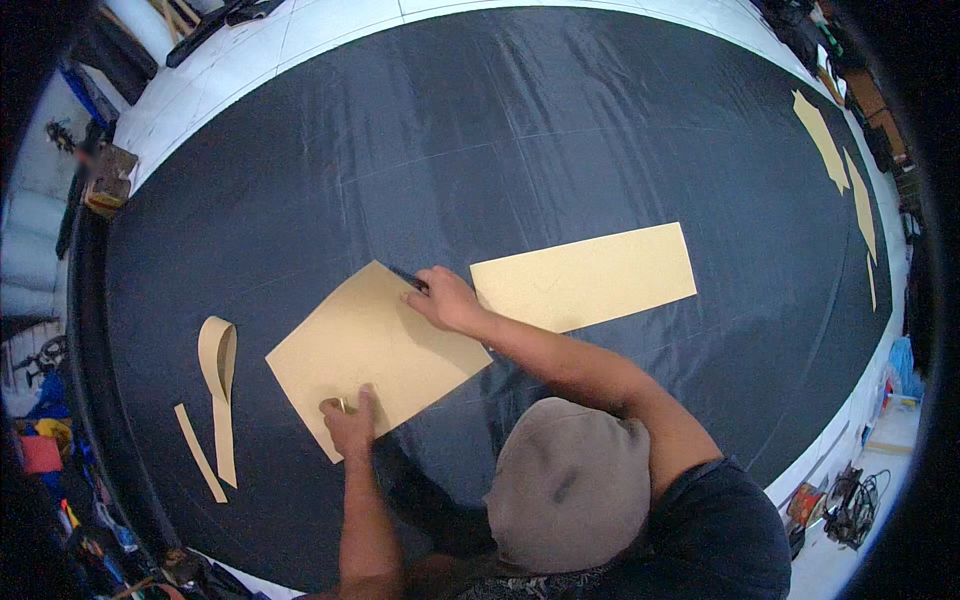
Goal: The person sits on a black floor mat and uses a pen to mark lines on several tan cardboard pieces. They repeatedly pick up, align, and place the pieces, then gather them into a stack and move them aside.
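A tan, many-sided sheet (400, 350), like card or thin board, lies flat on the black table covering. My left hand (350, 425) rests on its near-left part, thumb and a finger spread apart against the surface. Something small and shiny shows between those fingers, too small to name. At the sheet's upper right edge, my right hand (447, 300) is closed around a slim black tool (408, 278), whose tip points to the sheet's far corner. Whether it is a cutter or a pen cannot be made out. Just right of that hand lies a tan rectangular sheet (590, 275).
A looped tan strip (224, 420) and a short strip (200, 455) lie to the left. Tan offcuts (820, 140) sit at the far right. A grey cap (570, 485) hides the near middle. Cables (855, 505) and boxes stand beyond the black covering (420, 180).
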